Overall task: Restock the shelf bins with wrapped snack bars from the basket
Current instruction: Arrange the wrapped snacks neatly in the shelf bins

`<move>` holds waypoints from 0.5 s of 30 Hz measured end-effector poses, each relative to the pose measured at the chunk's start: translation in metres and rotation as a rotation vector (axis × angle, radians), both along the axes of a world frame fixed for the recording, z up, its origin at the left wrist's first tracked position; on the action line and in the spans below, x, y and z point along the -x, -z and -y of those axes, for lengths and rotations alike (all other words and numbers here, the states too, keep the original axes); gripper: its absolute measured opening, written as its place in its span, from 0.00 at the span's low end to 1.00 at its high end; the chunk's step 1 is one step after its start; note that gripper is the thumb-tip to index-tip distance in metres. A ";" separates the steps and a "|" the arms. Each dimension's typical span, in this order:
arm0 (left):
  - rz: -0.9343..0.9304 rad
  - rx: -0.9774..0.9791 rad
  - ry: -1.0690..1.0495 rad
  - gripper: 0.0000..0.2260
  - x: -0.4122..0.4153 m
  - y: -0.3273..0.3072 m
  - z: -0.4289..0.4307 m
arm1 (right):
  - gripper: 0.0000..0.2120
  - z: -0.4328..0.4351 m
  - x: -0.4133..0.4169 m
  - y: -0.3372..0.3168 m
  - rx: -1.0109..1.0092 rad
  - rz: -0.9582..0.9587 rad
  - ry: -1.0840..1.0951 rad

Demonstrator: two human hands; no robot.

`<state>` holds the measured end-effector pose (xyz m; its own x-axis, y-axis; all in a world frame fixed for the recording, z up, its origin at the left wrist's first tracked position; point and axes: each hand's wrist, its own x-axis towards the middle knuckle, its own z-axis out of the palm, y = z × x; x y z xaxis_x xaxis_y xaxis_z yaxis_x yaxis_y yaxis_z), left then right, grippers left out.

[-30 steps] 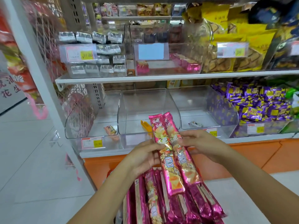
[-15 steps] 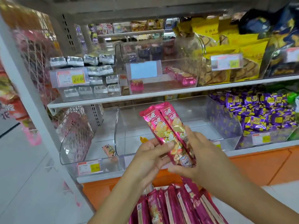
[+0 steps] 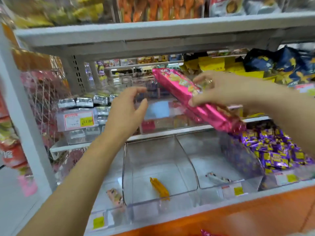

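My right hand grips the pink wrapped snack bars around their middle and holds them slanted in front of the clear bin on the middle shelf. That bin has a blue label and a few pink packs inside. My left hand hovers beside the bin's left front, its fingers loosely curved and holding nothing. Only a pink corner of the bars in the basket shows at the bottom edge.
A bin of silver packs stands left of the target bin. Below are clear bins holding a single orange bar, and a bin of purple candies at right. Yellow bags sit behind my right hand. An orange shelf base runs below.
Both hands have risen from the lower shelf to the middle one. My left hand has let go of the pink bars; my right hand alone carries them. The view has tilted up.
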<state>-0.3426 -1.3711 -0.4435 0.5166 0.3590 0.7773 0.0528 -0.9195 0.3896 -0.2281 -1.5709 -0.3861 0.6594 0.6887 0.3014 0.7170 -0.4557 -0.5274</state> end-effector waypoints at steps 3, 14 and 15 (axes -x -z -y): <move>-0.216 -0.147 -0.108 0.12 -0.008 -0.002 -0.018 | 0.35 -0.036 -0.026 -0.041 0.120 0.015 0.019; -0.198 -0.035 -0.131 0.12 -0.006 -0.004 -0.030 | 0.29 -0.162 -0.061 -0.043 0.756 0.028 0.118; -0.201 -0.031 -0.128 0.12 -0.005 -0.005 -0.030 | 0.28 -0.171 -0.065 -0.036 0.786 0.023 0.107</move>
<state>-0.3379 -1.3408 -0.4388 0.6137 0.4092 0.6752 0.2436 -0.9116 0.3311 -0.1634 -1.3998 -0.3498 0.7339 0.6381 -0.2329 0.6547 -0.7559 -0.0079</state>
